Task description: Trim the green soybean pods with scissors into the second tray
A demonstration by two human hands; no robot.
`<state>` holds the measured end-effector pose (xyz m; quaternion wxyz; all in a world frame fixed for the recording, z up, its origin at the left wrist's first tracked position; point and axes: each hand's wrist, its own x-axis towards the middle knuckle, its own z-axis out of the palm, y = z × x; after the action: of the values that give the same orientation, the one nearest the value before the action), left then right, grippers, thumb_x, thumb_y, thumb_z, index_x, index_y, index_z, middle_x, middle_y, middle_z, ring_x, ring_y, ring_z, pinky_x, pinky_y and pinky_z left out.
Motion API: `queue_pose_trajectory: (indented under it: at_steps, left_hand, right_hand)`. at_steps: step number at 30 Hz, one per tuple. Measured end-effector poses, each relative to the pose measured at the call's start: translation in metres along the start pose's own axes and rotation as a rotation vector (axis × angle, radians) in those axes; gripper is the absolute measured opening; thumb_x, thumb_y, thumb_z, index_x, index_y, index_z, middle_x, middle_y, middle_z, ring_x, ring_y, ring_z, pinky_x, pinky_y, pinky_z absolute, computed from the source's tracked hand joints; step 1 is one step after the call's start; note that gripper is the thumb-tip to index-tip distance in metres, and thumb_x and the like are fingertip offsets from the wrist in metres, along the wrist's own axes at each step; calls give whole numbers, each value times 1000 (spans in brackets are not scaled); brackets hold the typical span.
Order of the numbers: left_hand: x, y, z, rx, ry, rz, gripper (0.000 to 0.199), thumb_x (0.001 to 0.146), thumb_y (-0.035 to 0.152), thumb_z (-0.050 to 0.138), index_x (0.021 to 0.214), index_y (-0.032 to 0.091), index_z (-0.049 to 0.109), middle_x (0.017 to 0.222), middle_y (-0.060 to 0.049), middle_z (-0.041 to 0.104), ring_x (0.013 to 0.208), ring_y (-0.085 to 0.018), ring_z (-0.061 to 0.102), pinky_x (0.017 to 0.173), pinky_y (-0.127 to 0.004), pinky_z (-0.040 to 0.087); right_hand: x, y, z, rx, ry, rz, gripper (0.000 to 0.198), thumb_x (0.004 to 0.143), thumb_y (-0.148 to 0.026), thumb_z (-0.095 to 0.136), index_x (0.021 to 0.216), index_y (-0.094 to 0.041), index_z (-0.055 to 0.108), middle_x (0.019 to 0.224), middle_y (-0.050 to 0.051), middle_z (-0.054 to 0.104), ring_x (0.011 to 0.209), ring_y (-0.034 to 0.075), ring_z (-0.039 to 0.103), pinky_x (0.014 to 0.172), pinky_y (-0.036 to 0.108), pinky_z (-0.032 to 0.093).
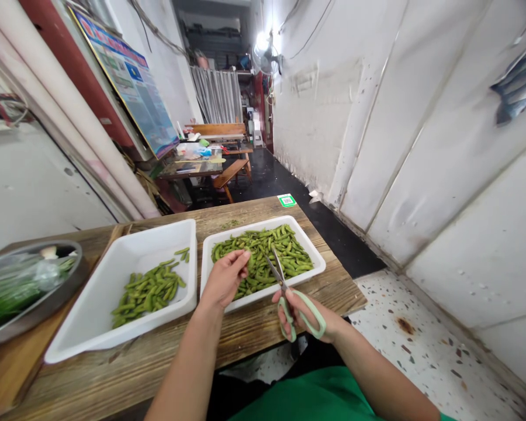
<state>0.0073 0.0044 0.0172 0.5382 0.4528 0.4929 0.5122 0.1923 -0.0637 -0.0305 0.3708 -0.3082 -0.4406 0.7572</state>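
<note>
Scissors (pixel 282 283) with pale green handles over plump pods (pixel 287 241)
The right hand's (pixel 331 322) fingers curl around the handles; slim metal blades, parted, point forward and slightly left along their long axis above a smooth white tray (pixel 319 268) on the wood-grained counter (pixel 255 333). The left hand's (pixel 225 279) fingers pinch together, any hold unclear.

Before me on the desk (pixel 127 374), a left tray (pixel 87 304) and a right tray (pixel 320 266) are holding pods (pixel 149 292); a bowl (pixel 39 314) is sitting farther left, and a card (pixel 286 200) is lying behind the right tray.
</note>
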Motion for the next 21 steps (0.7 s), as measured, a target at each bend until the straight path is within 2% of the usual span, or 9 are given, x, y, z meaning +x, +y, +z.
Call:
queue_pose_trajectory:
  at_steps: [2,5,12,21]
  left_hand:
    - [-2,1,2,-147,-43,-72,28,61,33,72,76,13,59,61,2,60,55,-7,53,53,-18,40]
    - [-7,1,7,-227,-51,-107,27,61,27,74,77,12,58,68,-2,65,67,-10,61,63,-19,46]
    - [-15,-6,18,-224,-72,-145,24,63,24,72,64,13,51,67,-6,68,69,-13,65,66,-22,50]
    - [-28,-7,23,-166,-109,-126,27,63,26,72,62,14,47,69,-7,69,67,-13,64,66,-24,48]
  right_hand:
    - [1,2,0,47,-67,14,47,80,-58,46,100,-16,48,64,-2,53,48,9,52,46,24,45]
    - [2,1,2,60,-58,12,47,79,-58,47,100,-15,49,62,-2,53,45,9,51,43,24,44]
    - [2,-5,6,33,3,-32,44,81,-55,47,98,-14,50,59,-3,51,42,9,49,40,23,43]
    - [2,-11,9,-65,107,-39,44,76,-57,53,87,-14,51,51,-6,48,36,6,44,34,18,40]
